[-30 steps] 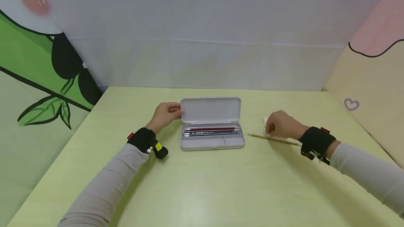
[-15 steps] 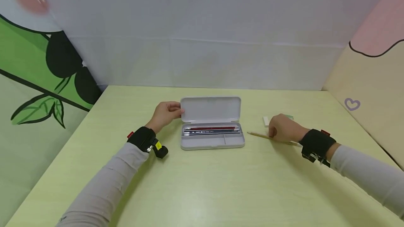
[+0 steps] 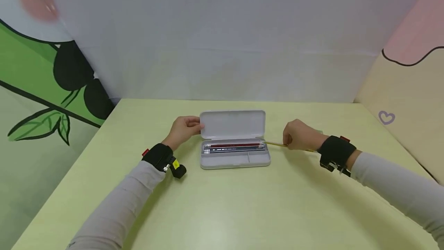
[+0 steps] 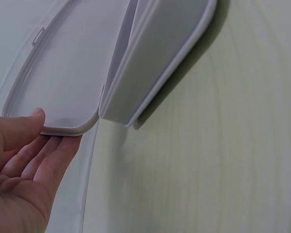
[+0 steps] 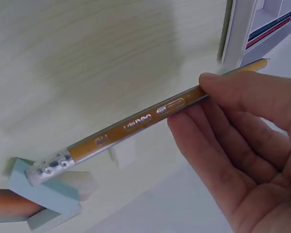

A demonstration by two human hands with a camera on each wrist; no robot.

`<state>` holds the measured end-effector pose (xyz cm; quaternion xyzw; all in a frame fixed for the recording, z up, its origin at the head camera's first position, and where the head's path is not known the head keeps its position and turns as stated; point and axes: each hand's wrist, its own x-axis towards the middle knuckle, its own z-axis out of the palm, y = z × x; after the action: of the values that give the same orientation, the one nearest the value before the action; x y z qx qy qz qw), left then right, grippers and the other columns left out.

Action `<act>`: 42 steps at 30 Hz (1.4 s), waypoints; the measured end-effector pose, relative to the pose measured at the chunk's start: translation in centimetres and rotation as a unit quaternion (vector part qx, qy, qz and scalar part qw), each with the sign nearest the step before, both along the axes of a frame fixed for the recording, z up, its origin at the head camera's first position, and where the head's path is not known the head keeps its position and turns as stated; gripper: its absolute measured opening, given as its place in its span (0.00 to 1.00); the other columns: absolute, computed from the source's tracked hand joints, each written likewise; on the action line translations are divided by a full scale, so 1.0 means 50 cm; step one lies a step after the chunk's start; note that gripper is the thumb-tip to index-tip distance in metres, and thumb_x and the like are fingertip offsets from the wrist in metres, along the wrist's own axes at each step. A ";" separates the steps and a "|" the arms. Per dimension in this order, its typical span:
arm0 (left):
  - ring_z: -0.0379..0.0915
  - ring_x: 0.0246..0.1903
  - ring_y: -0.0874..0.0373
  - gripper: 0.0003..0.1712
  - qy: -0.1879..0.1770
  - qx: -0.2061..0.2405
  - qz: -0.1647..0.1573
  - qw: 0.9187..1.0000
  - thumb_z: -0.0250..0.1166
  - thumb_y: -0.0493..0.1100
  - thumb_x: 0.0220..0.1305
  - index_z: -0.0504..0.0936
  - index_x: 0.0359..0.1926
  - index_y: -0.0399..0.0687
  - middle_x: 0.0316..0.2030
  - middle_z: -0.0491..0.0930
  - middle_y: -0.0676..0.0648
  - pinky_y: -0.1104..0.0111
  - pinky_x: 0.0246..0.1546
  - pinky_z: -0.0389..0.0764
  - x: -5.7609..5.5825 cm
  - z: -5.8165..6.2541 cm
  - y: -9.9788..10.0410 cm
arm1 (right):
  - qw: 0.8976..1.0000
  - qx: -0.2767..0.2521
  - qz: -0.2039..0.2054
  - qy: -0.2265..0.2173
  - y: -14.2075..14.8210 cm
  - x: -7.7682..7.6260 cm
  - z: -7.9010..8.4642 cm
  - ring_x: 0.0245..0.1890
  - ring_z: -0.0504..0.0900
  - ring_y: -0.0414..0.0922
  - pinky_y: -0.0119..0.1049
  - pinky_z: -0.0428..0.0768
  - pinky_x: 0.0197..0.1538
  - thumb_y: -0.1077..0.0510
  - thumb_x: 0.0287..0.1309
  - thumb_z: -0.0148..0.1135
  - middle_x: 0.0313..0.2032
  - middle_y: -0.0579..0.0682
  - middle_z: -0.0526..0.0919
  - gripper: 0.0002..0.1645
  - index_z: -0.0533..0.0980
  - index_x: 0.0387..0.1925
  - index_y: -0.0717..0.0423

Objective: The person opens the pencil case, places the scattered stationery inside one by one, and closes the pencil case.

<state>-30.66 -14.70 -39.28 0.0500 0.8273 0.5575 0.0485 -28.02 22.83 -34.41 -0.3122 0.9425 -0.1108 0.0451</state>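
A light grey pencil case (image 3: 218,162) stands open on the table, its lid (image 3: 232,124) raised at the back. Red and dark pencils (image 3: 236,148) lie in its rear compartment. My left hand (image 3: 183,130) pinches the left edge of the lid, thumb on the inner face and fingers behind, as the left wrist view shows. My right hand (image 3: 301,135) pinches a yellow pencil (image 5: 136,120) between thumb and fingers. In the right wrist view its silver ferrule and eraser end point lower left. The tip overlaps the case's right end in the head view.
Behind the right hand lie a pale blue-green piece (image 5: 46,187) with an orange-brown part (image 5: 12,204) and a small white block (image 5: 123,153). The case's front compartment (image 3: 225,160) has a divider near its right end. Walls with painted cloth stand around the table.
My right hand has taken hold of the yellow pencil, lifted it off the table and moved it left toward the case. The left hand stays at the lid.
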 end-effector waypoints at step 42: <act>0.84 0.46 0.47 0.21 0.023 -0.002 -0.015 1.000 0.63 0.39 0.65 0.77 0.57 0.33 0.51 0.81 0.33 0.58 0.52 0.84 0.033 -0.012 -0.051 | 0.984 0.008 0.117 0.135 -0.333 0.005 -0.039 0.20 0.72 0.37 0.26 0.77 0.26 0.74 0.45 0.66 0.18 0.48 0.82 0.09 0.82 0.18 0.60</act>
<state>-29.00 -17.23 -39.88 0.0749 0.8286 0.5535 0.0377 -27.79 6.15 -36.34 -0.4321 0.8977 -0.0540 -0.0676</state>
